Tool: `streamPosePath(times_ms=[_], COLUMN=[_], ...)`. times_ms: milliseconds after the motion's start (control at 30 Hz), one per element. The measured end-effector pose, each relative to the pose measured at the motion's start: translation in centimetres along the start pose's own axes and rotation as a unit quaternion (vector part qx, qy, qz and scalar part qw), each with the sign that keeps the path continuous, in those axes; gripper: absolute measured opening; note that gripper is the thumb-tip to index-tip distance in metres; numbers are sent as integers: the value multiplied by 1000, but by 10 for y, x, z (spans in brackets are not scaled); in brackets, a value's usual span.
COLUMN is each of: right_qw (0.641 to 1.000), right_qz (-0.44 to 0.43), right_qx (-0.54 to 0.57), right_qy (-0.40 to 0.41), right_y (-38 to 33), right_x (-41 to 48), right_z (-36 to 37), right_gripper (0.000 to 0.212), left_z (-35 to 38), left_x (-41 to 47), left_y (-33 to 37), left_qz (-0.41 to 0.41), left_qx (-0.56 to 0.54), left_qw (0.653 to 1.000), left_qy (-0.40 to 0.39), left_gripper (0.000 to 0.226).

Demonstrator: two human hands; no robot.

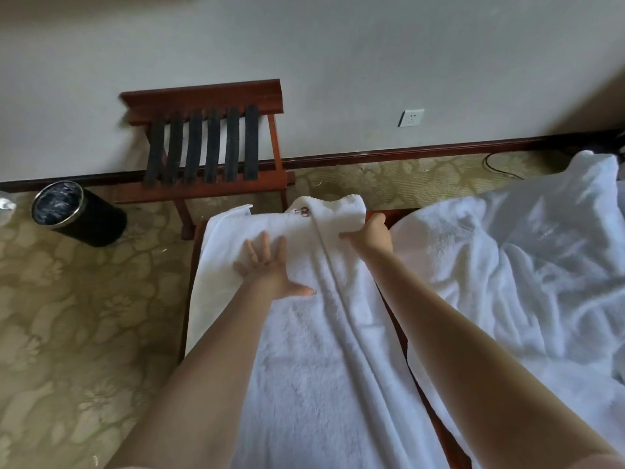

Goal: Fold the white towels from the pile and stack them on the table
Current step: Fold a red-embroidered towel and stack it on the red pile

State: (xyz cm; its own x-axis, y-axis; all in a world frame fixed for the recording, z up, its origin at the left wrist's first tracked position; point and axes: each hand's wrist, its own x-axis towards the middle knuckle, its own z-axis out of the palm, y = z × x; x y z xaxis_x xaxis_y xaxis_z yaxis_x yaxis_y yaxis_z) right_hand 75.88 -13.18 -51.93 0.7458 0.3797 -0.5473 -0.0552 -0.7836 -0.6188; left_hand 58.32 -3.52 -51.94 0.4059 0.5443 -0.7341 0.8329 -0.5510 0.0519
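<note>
A long white towel [304, 350] lies lengthwise on a narrow dark wooden table [394, 214], folded along its length with a ridge running down the middle. Small red embroidery shows near its far end. My left hand [270, 265] presses flat on the left half, fingers spread. My right hand [370, 233] rests at the far right corner, fingers curled over the towel's edge, thumb pointing left. A rumpled pile of white towels [514, 272] lies to the right of the table.
A wooden luggage rack [209, 147] with black straps stands against the wall beyond the table. A black waste bin [77, 213] sits on the patterned carpet at far left. A wall socket [410, 117] and a dark cable [500, 169] lie at the back right.
</note>
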Motion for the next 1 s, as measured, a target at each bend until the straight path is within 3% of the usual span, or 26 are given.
streamPosePath(times_ms=[67,133,233,333,433,500,567,633,767,900,1000], right_qw=[999,998,979,968,983,973,975,974,908,898,908], right_qz=[16,-22,-55,-105,-173,-197,-167,-125,-160,-235,-224], right_qx=[35,59,161,189,22,-48,-102,-157,-370,-370,-350], right_qy=[-21,-27,-110,-130,50,108,107,106,117,48,-53], right_y=[-6,-12,-20,-24,-27,-23,-19,-19,-30,-51,-61], right_x=[3,6,6,10,18,23,29,35,45,63,89], right_z=[3,4,-3,-14,-26,-32,-36,-38,-33,-7,10], right_gripper=[51,45,59,33,34,47,63,63,46,42,39], left_z=[-8,-16,-21,-21,-22,-23,-24,-24,-19,-7,-3], left_x=[1,3,2,0,-2,-3,-3,-1,3,9,14], left_y=[7,15,19,17,17,18,18,17,15,4,-2], left_qz=[-15,-28,-33,-26,-27,-28,-29,-30,-32,-8,3], left_qx=[22,37,47,47,55,63,67,67,53,25,22], left_qw=[999,998,997,998,997,996,996,996,996,998,998], left_qy=[-20,-37,-43,-45,-52,-54,-55,-56,-61,-55,-59], left_gripper=[135,136,139,139,139,139,140,141,142,143,144])
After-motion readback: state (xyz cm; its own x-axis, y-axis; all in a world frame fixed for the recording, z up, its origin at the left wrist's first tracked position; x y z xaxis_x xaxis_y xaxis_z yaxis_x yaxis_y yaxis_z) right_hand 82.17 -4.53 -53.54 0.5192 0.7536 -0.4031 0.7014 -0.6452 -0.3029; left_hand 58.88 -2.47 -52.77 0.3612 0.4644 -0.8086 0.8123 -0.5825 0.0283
